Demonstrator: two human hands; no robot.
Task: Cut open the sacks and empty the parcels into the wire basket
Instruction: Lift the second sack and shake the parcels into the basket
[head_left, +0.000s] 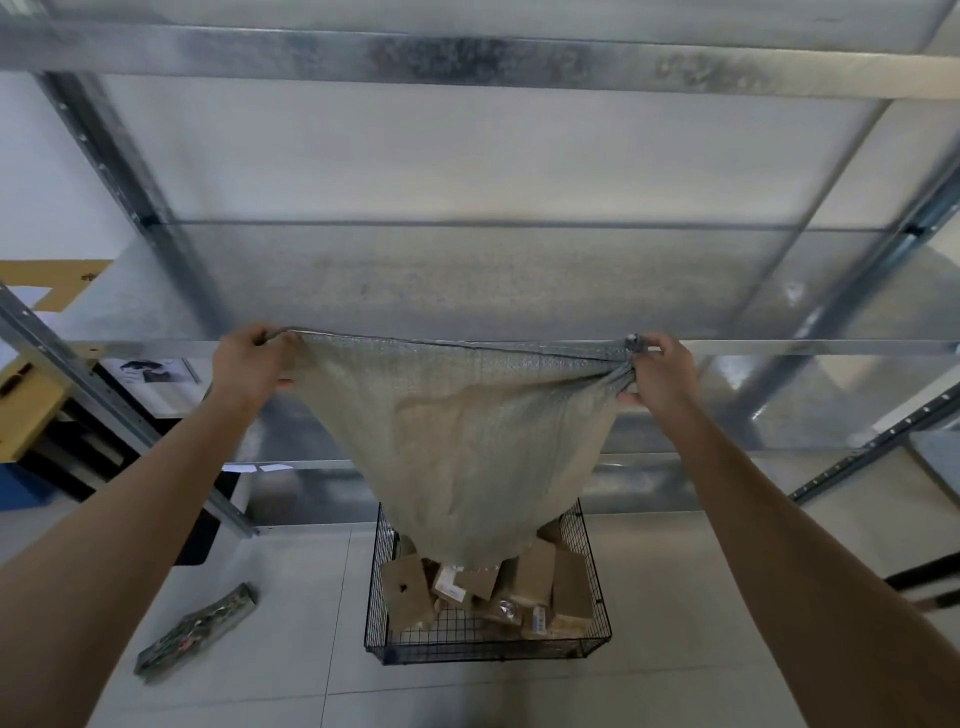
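Left hand (254, 364) fingers curled round one upper corner of grey woven sack (457, 431); right hand (657, 371) grips other corner, cloth bunched in fist. Sack held high, spread between hands, narrowing down into black wire basket (483, 652). Brown cardboard parcels (535, 577) piled inside basket, under sack's lower end. Basket stands on pale tiled floor (701, 597). Galvanised metal shelving (467, 280) behind. Folded camouflage-patterned bundle (200, 629) on floor, left of basket. Yellow cardboard box (26, 400) on left shelves.
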